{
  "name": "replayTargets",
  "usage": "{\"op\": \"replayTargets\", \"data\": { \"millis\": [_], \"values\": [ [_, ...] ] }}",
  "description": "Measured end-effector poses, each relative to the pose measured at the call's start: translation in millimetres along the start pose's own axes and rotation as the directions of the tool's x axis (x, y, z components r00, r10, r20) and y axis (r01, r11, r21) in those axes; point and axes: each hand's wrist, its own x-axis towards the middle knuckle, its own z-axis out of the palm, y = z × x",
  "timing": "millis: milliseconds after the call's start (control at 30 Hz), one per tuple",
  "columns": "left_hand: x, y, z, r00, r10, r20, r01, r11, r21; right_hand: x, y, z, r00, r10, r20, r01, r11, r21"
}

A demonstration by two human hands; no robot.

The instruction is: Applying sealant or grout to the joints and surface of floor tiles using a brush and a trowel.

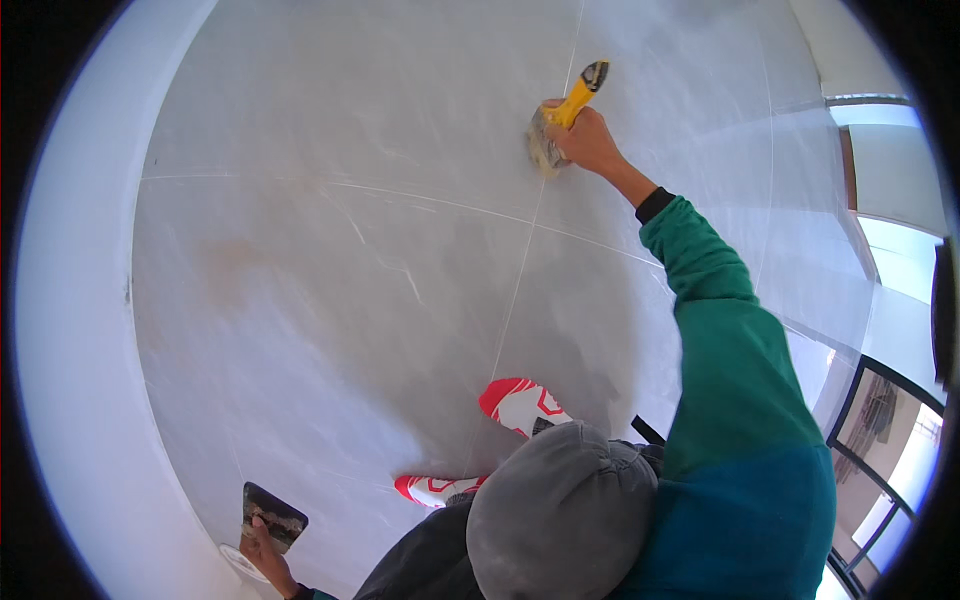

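A yellow-handled, brush-like tool with a pale head (568,112) is gripped by the right hand (588,142) over a thin white joint line (440,200) in the grey tiled floor (330,290); light, even strokes would suit. A dark rectangular plate (280,516), gripped by the left hand (264,548), is best held level.

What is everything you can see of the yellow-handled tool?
The tool has a yellow, plastic-looking handle with a dark end and a wide, pale, stained head, perhaps bristled. The right hand grips it near the head. Its handle points toward the picture's upper right, over the tiled floor; contact is unclear.
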Motion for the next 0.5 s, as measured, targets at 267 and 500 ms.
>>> {"op": "replayTargets", "data": {
  "millis": [267, 500],
  "values": [
    [5, 8, 1, 0.999, -0.017, -0.046, 0.017, 1.0, 0.008, -110, -49, 6, 0.951, -0.143, 0.274, 0.042, 0.938, 0.343],
    [-4, 24, 3, 0.976, -0.205, -0.073, 0.2, 0.977, -0.068, -225, 154, -156, 0.835, 0.498, -0.232, -0.411, 0.846, 0.339]
  ]
}}
